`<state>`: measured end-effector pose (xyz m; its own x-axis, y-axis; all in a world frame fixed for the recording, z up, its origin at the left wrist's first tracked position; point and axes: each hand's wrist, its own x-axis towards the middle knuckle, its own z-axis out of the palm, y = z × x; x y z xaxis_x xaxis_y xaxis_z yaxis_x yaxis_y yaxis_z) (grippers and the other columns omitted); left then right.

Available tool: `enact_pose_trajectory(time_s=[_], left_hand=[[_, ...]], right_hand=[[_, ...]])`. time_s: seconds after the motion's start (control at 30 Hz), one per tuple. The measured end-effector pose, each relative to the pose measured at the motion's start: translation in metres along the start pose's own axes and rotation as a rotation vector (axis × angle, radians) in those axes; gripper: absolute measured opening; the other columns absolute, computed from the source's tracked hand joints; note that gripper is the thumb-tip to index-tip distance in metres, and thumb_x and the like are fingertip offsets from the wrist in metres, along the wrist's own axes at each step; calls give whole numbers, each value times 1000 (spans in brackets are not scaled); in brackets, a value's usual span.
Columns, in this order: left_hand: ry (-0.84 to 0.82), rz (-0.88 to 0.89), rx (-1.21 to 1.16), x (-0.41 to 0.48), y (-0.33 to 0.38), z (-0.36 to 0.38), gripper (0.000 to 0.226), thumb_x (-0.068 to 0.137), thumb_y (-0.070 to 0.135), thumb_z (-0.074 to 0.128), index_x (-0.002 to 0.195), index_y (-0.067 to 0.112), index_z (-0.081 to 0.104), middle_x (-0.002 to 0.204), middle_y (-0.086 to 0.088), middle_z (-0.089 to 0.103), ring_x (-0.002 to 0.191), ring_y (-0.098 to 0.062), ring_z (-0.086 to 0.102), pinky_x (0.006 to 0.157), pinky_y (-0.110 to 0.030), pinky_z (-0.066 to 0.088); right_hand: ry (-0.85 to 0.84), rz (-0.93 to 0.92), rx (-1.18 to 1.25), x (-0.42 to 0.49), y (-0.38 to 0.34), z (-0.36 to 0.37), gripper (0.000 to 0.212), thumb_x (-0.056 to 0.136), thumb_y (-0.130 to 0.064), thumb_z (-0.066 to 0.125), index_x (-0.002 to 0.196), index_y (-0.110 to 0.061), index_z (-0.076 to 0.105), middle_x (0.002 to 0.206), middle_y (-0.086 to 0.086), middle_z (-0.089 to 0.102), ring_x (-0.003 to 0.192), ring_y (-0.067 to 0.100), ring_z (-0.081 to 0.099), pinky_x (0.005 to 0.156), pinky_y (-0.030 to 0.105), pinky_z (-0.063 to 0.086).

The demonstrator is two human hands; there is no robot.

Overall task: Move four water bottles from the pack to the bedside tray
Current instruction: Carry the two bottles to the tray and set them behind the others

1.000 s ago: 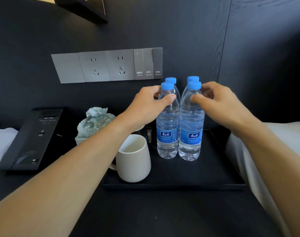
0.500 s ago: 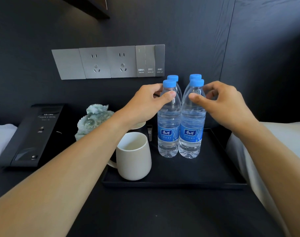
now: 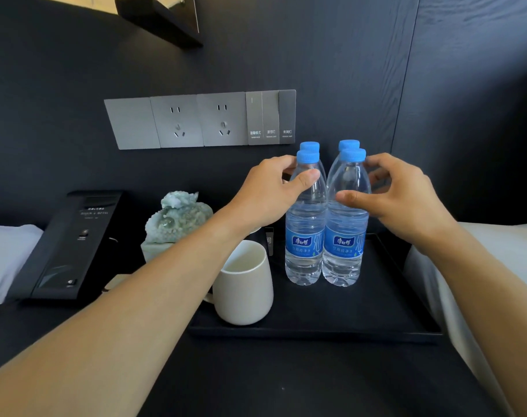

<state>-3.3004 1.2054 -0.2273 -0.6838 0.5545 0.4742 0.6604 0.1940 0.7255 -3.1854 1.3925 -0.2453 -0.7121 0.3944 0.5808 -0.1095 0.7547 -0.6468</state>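
Bottles of water, four with blue caps, are standing upright in a tight square on the black tray, beside a white mug. The left hand is cupping the front left bottle's shoulder, thumb touching it. The right hand is hovering at the front right bottle, fingers spread loosely.

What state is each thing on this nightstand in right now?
Four clear plastic water bottles with blue caps: upright, capped, clustered on tray.
Black rectangular tray: flat, holding bottles and mug.
White ceramic mug: upright, looks empty.
Left hand: thumb on the front-left bottle.
Right hand: open, thumb at the front-right bottle.
Black bedside phone: handset docked.
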Motion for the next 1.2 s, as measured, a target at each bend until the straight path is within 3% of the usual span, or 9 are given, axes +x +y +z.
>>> enact_pose_trajectory(time_s=[0.1,0.3,0.43,0.63,0.77,0.87,1.13,1.2], left_hand=[[27,15,19,0,0,3,33,98,41,66,123,21,73,118,-2,73,103,-24,71,92,-54,59],[59,20,37,1,0,6,36,97,44,66,121,19,73,111,-3,73,98,-23,70,90,-53,59],[58,13,44,2,2,6,38,97,45,66,123,18,71,114,-5,71,96,-21,67,88,-53,60],[27,-15,-5,1,0,7,40,96,45,66,125,18,68,112,-2,71,106,-23,69,92,-53,59],[-7,-47,-68,0,-3,5,41,96,43,68,129,18,66,118,-6,70,113,-28,68,95,-56,58],[-20,-59,-102,-1,-4,5,41,97,41,68,130,17,66,120,-6,70,115,-29,68,98,-56,57],[62,-69,-36,-10,0,9,43,93,50,69,127,23,67,116,4,74,107,-18,70,95,-50,58],[158,-65,40,-10,6,10,49,88,50,74,130,29,63,120,11,69,111,-11,64,93,-39,55]], right_hand=[[2,10,79,1,6,1,55,73,-38,90,122,-27,67,90,-8,70,78,16,72,74,43,64],[-23,32,193,5,17,0,53,73,-28,91,121,-32,70,88,-10,74,73,8,73,66,34,62],[-31,36,233,7,20,2,52,75,-23,90,122,-31,70,91,-5,74,77,12,73,69,37,62],[-42,69,223,5,18,1,54,72,-29,91,121,-33,68,84,-18,74,74,6,73,65,29,59],[-6,81,172,1,11,4,57,70,-36,92,119,-31,64,90,-4,72,82,18,74,76,45,63],[-3,86,181,0,7,4,54,70,-36,91,115,-33,62,92,-2,71,86,22,74,80,49,63],[-21,86,177,-5,5,4,55,71,-44,87,118,-39,59,92,-7,70,76,0,71,65,25,55],[-11,110,187,-4,2,1,57,73,-51,83,122,-35,59,96,-9,70,80,-2,71,67,25,55]])
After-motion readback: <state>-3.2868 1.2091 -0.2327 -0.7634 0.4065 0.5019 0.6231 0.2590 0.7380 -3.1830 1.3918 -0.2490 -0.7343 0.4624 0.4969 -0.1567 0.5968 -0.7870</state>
